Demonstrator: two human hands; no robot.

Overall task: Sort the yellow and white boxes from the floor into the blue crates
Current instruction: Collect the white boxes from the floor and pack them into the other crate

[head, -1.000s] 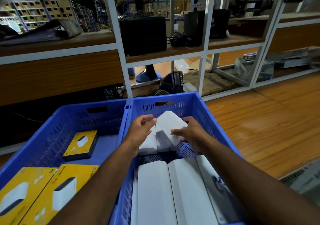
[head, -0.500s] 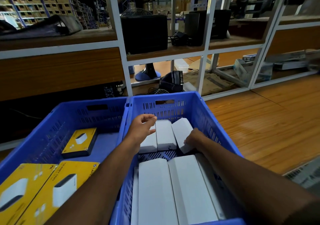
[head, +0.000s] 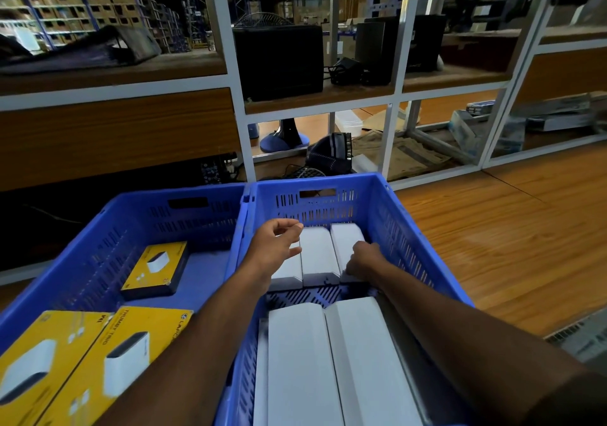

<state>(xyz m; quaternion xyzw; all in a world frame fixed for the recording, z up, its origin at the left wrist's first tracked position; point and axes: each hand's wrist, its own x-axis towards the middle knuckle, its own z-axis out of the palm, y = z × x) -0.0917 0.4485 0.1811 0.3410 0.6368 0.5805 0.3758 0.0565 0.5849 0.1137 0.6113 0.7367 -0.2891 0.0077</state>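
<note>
Head view is showing two blue crates side by side on the wooden floor (head: pixel 512 245). Right crate (head: pixel 387 215) is holding white boxes; left crate (head: pixel 98 245) is holding yellow boxes.

Handling, as a guess: these white boxes are looking like light, stiff cardboard w/ smooth matte faces, prob. a bit slippery, so taking one by its long side edges or at a short end is looking safest. Corners could be denting if dropped.

Looks: far row has three white boxes lying flat & touching each other, the middle white box (head: pixel 317 254) plain w/ bevelled edges, no print visible. Two bigger-looking white boxes are sitting nearer the camera, incl. the near white box (head: pixel 305 366). The yellow boxes are carrying a product picture & dark sides: a small yellow box (head: pixel 157 269) at the crate's middle, two near yellow boxes (head: pixel 98 360) side by side at the near end.

Left hand (head: pixel 276 248) is hovering over the leftmost far box, fingers loosely spread, gripping nothing. Right hand (head: pixel 363 259) is resting fingers-down on the near end of the right white box (head: pixel 346 236), fingers curled at its edge; can't tell if it's pinching or just pressing.
</note>
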